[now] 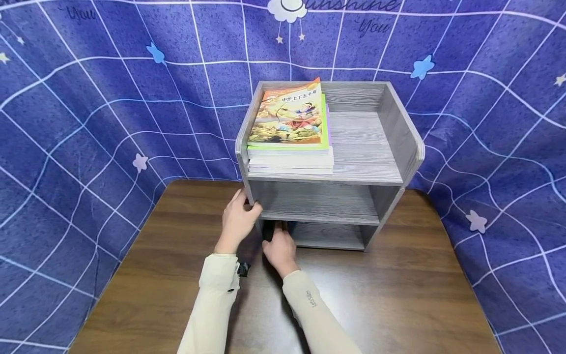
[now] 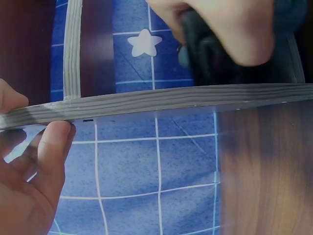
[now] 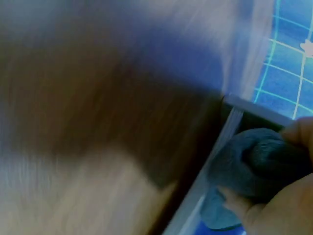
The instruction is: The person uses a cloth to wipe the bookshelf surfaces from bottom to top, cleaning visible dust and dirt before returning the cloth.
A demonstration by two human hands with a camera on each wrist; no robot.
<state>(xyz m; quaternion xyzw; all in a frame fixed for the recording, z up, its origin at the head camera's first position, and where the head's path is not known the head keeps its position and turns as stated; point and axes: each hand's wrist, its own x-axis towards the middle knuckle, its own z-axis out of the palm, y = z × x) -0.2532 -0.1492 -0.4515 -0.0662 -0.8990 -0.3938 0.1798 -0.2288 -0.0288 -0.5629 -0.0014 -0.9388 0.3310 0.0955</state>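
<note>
A grey wood-grain shelf unit [image 1: 318,202] stands on the brown table. My left hand [image 1: 238,220] holds the front edge of its left side panel, with the thumb and fingers on opposite sides of the panel edge [image 2: 161,100] in the left wrist view. Low down, my right hand [image 1: 281,248] reaches into the left end of the bottom compartment. It grips a dark grey rolled cloth bundle [image 3: 239,159], whose exact kind is unclear. In the head view the hand and the shelf hide most of the bundle.
A stack of books [image 1: 289,123] lies on the left of the top shelf, a picture-covered one uppermost. Blue patterned cloth [image 1: 110,123] hangs behind and beside the table [image 1: 420,295]. The middle board [image 1: 327,219] sits just above my right hand.
</note>
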